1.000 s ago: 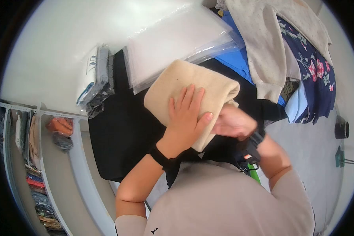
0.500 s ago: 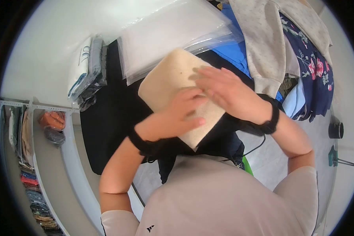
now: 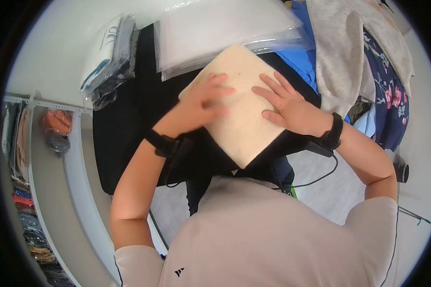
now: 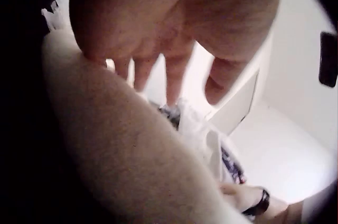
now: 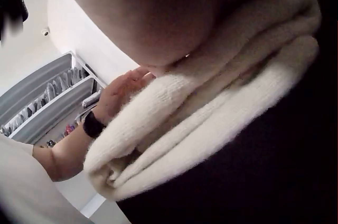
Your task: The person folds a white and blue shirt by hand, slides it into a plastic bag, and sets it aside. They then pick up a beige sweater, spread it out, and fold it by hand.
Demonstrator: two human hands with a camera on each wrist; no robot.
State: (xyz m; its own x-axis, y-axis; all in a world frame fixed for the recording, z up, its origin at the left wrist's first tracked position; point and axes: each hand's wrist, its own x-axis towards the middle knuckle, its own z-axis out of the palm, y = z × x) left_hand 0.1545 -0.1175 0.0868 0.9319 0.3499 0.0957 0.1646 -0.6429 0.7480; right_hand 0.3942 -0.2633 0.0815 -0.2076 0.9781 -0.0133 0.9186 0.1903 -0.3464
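A cream knit garment (image 3: 244,138), folded into a thick square, lies on a black-covered table (image 3: 124,143) in front of the person. In the right wrist view the folded garment's (image 5: 211,134) rolled layers show along its side. My left hand (image 3: 201,103) is over the garment's left part with its fingers spread, a little blurred. In the left wrist view the left hand's (image 4: 174,29) fingers point down above the cloth. My right hand (image 3: 294,107) rests flat on the garment's right part, fingers and thumb spread. Neither hand grips the cloth.
Clear plastic bags (image 3: 225,24) lie stacked behind the garment. Bagged folded clothes (image 3: 112,52) stand at the back left. A speckled grey sweatshirt (image 3: 337,52), blue cloth (image 3: 299,67) and a floral navy garment (image 3: 388,91) pile up at the right. Shelves with clothes (image 3: 26,196) line the left.
The right hand has come from under the garment's right edge to lie on top of it. The left hand has shifted left across it. The garment's right edge now lies folded under.
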